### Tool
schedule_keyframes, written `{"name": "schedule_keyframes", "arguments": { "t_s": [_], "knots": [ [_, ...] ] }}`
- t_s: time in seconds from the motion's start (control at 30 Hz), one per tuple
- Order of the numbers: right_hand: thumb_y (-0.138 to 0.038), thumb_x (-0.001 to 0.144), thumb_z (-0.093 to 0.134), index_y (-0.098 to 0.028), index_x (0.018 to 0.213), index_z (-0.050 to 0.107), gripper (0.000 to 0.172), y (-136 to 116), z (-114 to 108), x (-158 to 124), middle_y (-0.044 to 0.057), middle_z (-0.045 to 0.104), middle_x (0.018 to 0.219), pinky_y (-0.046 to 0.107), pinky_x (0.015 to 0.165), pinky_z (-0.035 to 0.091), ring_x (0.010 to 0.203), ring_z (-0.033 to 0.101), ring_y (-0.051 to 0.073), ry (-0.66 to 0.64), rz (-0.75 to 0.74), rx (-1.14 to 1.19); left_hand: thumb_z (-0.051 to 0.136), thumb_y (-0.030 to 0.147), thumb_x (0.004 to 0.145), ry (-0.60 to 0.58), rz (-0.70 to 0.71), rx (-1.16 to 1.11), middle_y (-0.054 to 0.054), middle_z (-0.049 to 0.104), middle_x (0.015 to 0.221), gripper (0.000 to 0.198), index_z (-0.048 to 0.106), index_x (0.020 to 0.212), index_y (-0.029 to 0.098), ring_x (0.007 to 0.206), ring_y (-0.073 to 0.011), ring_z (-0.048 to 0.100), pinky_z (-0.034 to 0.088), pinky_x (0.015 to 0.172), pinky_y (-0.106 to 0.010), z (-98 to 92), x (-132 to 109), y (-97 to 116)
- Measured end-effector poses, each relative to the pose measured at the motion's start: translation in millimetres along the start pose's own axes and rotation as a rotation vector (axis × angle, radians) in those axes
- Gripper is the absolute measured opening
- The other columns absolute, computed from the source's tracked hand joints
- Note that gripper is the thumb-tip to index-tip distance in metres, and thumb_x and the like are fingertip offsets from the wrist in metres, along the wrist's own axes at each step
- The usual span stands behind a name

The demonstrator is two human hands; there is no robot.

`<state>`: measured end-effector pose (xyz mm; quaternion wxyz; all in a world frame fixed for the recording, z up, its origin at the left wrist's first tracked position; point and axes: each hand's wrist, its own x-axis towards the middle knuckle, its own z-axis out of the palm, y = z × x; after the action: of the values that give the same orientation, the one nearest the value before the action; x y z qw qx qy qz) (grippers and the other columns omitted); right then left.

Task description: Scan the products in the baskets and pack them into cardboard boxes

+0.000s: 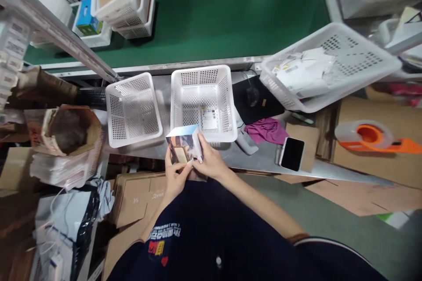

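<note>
A small printed cardboard box (183, 131) is held close to my body, just in front of a white perforated basket (175, 96). My left hand (175, 174) grips its left side, the thumb along the lower edge. From the right, my right hand (211, 160) closes round the other side, its thumb near the lower corner. Both thumbs almost meet at the box's near edge. Inside the basket lies a white labelled packet (209, 118). To the left stands a second white basket (133, 112) with nothing seen in it.
A green conveyor belt (231, 17) runs behind the bench, with stacked baskets (133, 22) at its left. A tilted basket (359, 77) holds white packets. Right of centre are a purple cloth (266, 131), a phone (292, 154) and an orange tape dispenser (371, 136).
</note>
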<state>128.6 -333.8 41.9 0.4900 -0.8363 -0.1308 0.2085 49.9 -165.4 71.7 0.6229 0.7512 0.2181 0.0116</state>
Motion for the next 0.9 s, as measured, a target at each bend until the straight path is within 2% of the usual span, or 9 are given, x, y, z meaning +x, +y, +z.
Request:
{"name": "schedule_keyframes", "arguments": {
  "t_s": [0.1, 0.17, 0.27, 0.37, 0.47, 0.6, 0.7, 0.9],
  "knots": [
    [-0.025, 0.083, 0.064, -0.016, 0.179, 0.019, 0.107, -3.0, 3.0, -6.0, 0.019, 0.029, 0.184, 0.064, 0.132, 0.046, 0.170, 0.032, 0.040, -0.016, -0.066, -0.124, 0.093, 0.056, 0.081, 0.031, -0.030, -0.029, -0.001, 0.028, 0.186, 0.033, 0.089, 0.079, 0.023, 0.167, -0.0457, 0.035, 0.019, 0.143, -0.057, -3.0, -7.3, -12.5],
    [-0.023, 0.084, 0.062, -0.015, 0.178, 0.025, 0.102, -5.2, 2.2, -6.7, 0.019, 0.033, 0.182, 0.061, 0.128, 0.052, 0.168, 0.036, 0.040, -0.032, -0.091, -0.185, 0.091, 0.055, 0.084, 0.039, -0.044, -0.032, -0.004, 0.030, 0.185, 0.033, 0.089, 0.080, 0.022, 0.166, -0.0452, 0.038, 0.018, 0.143, -0.056, -4.9, -10.8, -20.5],
    [-0.024, 0.084, 0.061, -0.014, 0.176, 0.030, 0.098, -6.0, -2.0, -7.2, 0.020, 0.041, 0.178, 0.059, 0.119, 0.060, 0.159, 0.051, 0.042, -0.023, -0.094, -0.240, 0.089, 0.052, 0.086, 0.030, -0.048, -0.010, -0.006, 0.032, 0.185, 0.032, 0.089, 0.080, 0.020, 0.164, -0.0445, 0.042, 0.022, 0.142, -0.057, -6.8, -12.9, -31.5],
    [-0.024, 0.082, 0.062, -0.016, 0.173, 0.037, 0.095, -2.0, -6.0, -9.5, 0.019, 0.057, 0.168, 0.057, 0.114, 0.064, 0.143, 0.067, 0.041, 0.038, -0.082, -0.250, 0.086, 0.047, 0.088, 0.013, -0.027, 0.045, -0.007, 0.030, 0.186, 0.029, 0.088, 0.079, 0.019, 0.161, -0.0436, 0.047, 0.032, 0.139, -0.057, -5.9, -12.4, -40.7],
    [-0.023, 0.080, 0.064, -0.018, 0.169, 0.046, 0.091, 5.4, -6.4, -11.7, 0.016, 0.068, 0.157, 0.056, 0.113, 0.065, 0.130, 0.076, 0.038, 0.094, -0.072, -0.195, 0.082, 0.044, 0.091, 0.007, -0.001, 0.065, -0.007, 0.028, 0.187, 0.029, 0.087, 0.078, 0.019, 0.158, -0.0434, 0.051, 0.037, 0.136, -0.058, -3.4, -12.2, -47.4],
    [-0.020, 0.078, 0.064, -0.019, 0.163, 0.056, 0.085, 16.6, -2.7, -14.0, 0.015, 0.069, 0.155, 0.056, 0.112, 0.066, 0.126, 0.078, 0.037, 0.141, -0.096, -0.105, 0.080, 0.043, 0.093, 0.010, 0.003, 0.054, -0.007, 0.030, 0.186, 0.028, 0.087, 0.078, 0.019, 0.157, -0.0432, 0.052, 0.043, 0.133, -0.057, -3.6, -15.8, -56.2],
    [-0.018, 0.078, 0.064, -0.020, 0.161, 0.060, 0.083, 22.4, -0.3, -17.8, 0.013, 0.068, 0.158, 0.053, 0.112, 0.067, 0.132, 0.076, 0.036, 0.137, -0.121, -0.065, 0.081, 0.040, 0.092, 0.007, 0.004, 0.064, -0.007, 0.032, 0.185, 0.025, 0.087, 0.079, 0.020, 0.156, -0.0438, 0.054, 0.043, 0.133, -0.060, -7.5, -21.9, -63.2],
    [-0.014, 0.078, 0.062, -0.016, 0.158, 0.064, 0.080, 23.3, -1.5, -25.9, 0.013, 0.063, 0.161, 0.052, 0.119, 0.063, 0.143, 0.068, 0.037, 0.158, -0.190, -0.018, 0.081, 0.040, 0.094, -0.023, -0.030, 0.034, -0.005, 0.027, 0.187, 0.024, 0.089, 0.083, 0.020, 0.158, -0.0414, 0.052, 0.045, 0.133, -0.054, -13.4, -31.4, -64.3]
  ]
}}
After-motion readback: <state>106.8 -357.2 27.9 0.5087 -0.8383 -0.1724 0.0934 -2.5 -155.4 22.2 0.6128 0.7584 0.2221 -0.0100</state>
